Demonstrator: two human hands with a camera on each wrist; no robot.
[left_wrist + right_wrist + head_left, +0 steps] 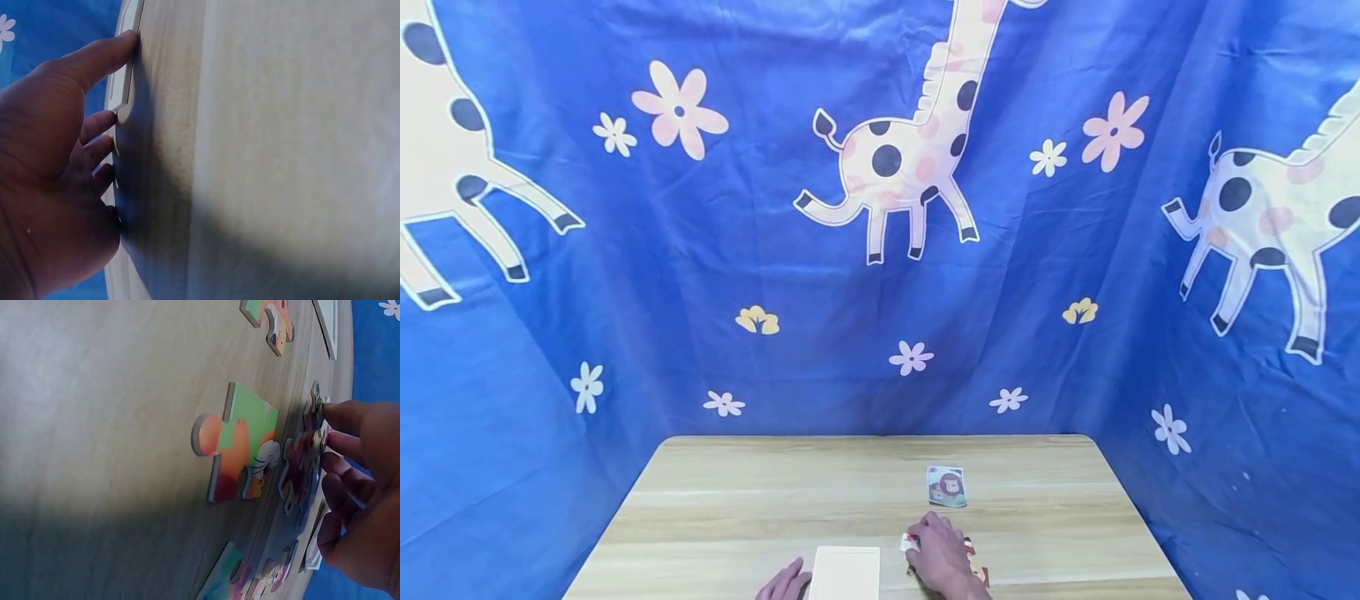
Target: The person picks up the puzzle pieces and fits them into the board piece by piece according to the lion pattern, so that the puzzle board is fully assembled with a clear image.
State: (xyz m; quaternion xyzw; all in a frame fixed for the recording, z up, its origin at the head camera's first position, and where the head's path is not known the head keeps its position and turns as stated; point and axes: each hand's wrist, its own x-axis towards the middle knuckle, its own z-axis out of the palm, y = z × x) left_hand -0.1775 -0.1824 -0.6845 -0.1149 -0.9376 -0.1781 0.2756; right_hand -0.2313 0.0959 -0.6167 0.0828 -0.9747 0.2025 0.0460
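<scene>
My left hand lies beside a pale flat puzzle board. In the left wrist view its thumb touches the board's edge, and the other fingers rest loosely bent at the table. Over a group of jigsaw pieces is my right hand, thumb and forefinger at a small jigsaw piece, which they seem to pinch. The other right-hand fingers are curled. Dark red joined pieces sit just below that piece in the right wrist view. Part of the group is hidden under the hand.
A green and orange jigsaw piece lies apart from the group, with another piece above it in that view and colourful pieces below. A lion picture card lies farther back on the wooden table. Blue printed cloth surrounds the table.
</scene>
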